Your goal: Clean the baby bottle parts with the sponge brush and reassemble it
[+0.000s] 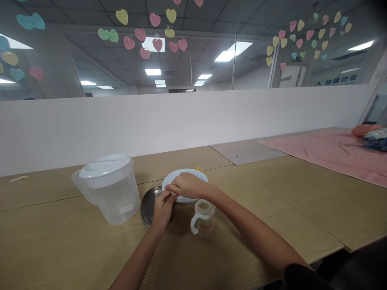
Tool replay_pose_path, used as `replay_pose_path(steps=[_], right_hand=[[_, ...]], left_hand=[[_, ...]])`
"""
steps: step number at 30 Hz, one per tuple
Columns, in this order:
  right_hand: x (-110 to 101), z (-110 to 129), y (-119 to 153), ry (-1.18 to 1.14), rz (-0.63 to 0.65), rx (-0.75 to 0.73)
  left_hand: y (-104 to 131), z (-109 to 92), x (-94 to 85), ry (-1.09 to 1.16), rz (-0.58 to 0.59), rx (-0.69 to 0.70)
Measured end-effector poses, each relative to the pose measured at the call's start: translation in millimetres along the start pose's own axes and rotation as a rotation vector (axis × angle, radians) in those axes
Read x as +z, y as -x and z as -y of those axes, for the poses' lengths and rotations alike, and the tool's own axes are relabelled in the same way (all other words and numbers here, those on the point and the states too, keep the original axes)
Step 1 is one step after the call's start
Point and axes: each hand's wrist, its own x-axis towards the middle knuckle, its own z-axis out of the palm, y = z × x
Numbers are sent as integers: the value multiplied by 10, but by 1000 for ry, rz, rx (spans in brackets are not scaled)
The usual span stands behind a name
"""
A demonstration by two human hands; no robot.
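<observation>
My left hand (163,206) and my right hand (190,185) meet above a steel dish (148,209) and a white plate (172,175). Both are closed, fingertips together, on a small whitish thing that they mostly hide; I cannot make out its kind. Beneath my right wrist stands a clear baby bottle (206,229), upright, with a white collar, a curved white handle and an open top. The plate lies behind my right hand, partly covered by it. My left hand hides part of the dish.
A large translucent lidded pitcher (113,197) stands left of the dish. Something yellow (198,169) shows behind the plate. A flat wooden stick (18,179) lies at far left. Pink cloth (329,155) covers the table's right end, and a white wall (169,121) rises behind.
</observation>
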Motion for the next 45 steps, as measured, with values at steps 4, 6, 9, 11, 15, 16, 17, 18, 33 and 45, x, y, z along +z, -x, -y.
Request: replay_pose_path(steps=[4,6,9,11,15,16,17,18,33,45], right_hand=[[-76,107,25,-262,-85,66],[-145,207,65,-362,-122,94],[-231,324,122,-327,-165,106],[-250,334,141,-203,-174,117],[-195,190,118,31,-59,140],[-175,143,102,54,-25,141],[-159,101,84,57,-4,135],[-148,69,67,46,-3,129],[-289,283,127,-91,-520,-1],[-514,324,269,-213,-851,-71]], left_hand=[[8,-1,5,-3,-13,30],[12,22,9,-28,-27,57],[10,63,6,-91,-49,50],[8,68,-2,-109,-59,42],[14,15,-12,-84,-18,117],[17,1,-9,-85,-14,125],[20,-9,-5,-89,-17,121],[22,-15,0,-93,-26,106],[43,-3,59,-83,-33,157],[74,-75,114,-111,-31,148]])
